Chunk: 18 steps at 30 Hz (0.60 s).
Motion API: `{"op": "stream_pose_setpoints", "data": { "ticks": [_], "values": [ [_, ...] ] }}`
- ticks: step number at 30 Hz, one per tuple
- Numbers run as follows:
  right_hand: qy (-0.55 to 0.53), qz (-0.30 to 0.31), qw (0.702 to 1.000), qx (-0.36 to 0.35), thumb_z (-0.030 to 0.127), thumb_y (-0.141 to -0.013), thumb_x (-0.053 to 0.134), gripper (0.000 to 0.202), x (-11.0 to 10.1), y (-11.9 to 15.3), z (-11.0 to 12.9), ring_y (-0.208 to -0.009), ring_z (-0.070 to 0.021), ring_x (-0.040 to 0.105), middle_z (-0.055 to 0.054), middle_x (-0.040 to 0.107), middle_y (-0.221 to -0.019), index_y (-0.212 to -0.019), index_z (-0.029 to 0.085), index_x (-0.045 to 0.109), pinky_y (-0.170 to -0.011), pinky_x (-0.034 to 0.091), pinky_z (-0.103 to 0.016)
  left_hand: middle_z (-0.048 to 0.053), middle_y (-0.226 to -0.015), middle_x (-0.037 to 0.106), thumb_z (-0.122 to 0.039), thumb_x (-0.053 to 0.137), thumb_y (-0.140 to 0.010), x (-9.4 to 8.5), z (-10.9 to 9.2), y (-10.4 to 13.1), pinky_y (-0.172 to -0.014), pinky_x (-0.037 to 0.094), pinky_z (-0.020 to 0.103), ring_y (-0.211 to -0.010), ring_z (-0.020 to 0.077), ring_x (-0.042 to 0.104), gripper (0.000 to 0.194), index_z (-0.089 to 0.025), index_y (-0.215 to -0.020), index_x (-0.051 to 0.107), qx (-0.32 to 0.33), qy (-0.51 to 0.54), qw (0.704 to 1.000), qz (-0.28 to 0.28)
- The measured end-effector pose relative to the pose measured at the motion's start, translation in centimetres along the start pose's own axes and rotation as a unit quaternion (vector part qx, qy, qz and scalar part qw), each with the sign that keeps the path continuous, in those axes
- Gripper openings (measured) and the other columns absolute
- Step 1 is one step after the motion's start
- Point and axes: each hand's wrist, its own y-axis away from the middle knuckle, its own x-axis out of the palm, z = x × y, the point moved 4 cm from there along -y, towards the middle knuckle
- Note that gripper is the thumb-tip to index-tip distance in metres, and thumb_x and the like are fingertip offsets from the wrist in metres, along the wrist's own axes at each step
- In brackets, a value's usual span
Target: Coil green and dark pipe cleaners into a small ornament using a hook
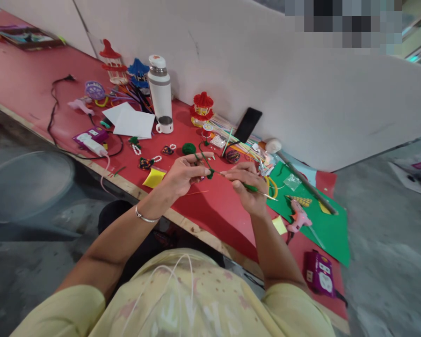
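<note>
One pale yellow shirt (185, 299) fills the foreground. Beyond it, over the red tabletop (210, 210), the left hand (182, 174) pinches one small green crochet piece (210, 174), one yarn strand (205, 160) rising from it; the right hand (247, 183) grips one green-handled hook (250, 187), tip at the piece. Past them sit two yarn balls (188, 149), three bead-looped ornaments (146, 163), three pagoda-like models (139, 67), one flask (160, 93).

Green yarn piece (211, 174): pinched by left hand (183, 174), centre
Crochet hook (250, 188): held by right hand (248, 180), right of centre
</note>
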Motion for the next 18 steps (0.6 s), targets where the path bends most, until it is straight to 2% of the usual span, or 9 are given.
{"op": "stream_pose_setpoints", "data": {
  "ticks": [3, 8, 14, 18],
  "values": [
    [-0.035, -0.009, 0.998, 0.06, 0.042, -0.103, 0.067, 0.019, -0.2, 0.0, -0.4, -0.097, -0.0243, 0.073, -0.001, 0.088, -0.1, -0.106, 0.036, 0.084, -0.089, 0.063, -0.051, -0.002, -0.064, 0.067, -0.016, 0.092, -0.057, -0.2, -0.1, 0.1, -0.044, 0.035, 0.02, -0.046, 0.0062, 0.052, 0.048, -0.016, -0.104, 0.084, -0.006, 0.004, 1.0, -0.002],
    [-0.07, -0.021, 0.994, 0.082, 0.051, -0.101, 0.069, 0.022, -0.1, 0.2, -1.4, -0.098, -0.025, 0.074, -0.001, 0.087, -0.097, -0.104, 0.037, 0.085, -0.092, 0.064, -0.052, -0.003, -0.065, 0.067, -0.02, 0.095, -0.058, 0.1, -0.1, -0.1, -0.045, 0.037, 0.02, -0.047, 0.0057, 0.052, 0.05, -0.017, -0.107, 0.084, -0.002, -0.01, 0.999, 0.031],
    [-0.132, -0.057, 0.981, 0.131, 0.057, -0.101, 0.065, 0.033, 1.9, 1.2, -3.1, -0.098, -0.0249, 0.077, -0.004, 0.085, -0.092, -0.099, 0.031, 0.085, -0.093, 0.064, -0.049, -0.002, -0.071, 0.069, -0.023, 0.098, -0.057, 0.9, 0.7, -0.4, -0.043, 0.037, 0.019, -0.054, 0.0083, 0.061, 0.053, -0.018, -0.108, 0.084, -0.004, -0.006, 0.999, 0.046],
    [-0.126, -0.077, 0.978, 0.145, 0.059, -0.099, 0.068, 0.035, 2.9, 1.9, -3.7, -0.099, -0.0239, 0.076, -0.005, 0.082, -0.094, -0.101, 0.029, 0.086, -0.091, 0.063, -0.045, 0.0, -0.075, 0.073, -0.021, 0.096, -0.059, 0.9, 0.6, -0.4, -0.042, 0.035, 0.019, -0.055, 0.0089, 0.062, 0.055, -0.017, -0.112, 0.082, 0.029, -0.031, 0.998, 0.039]
  ]
}}
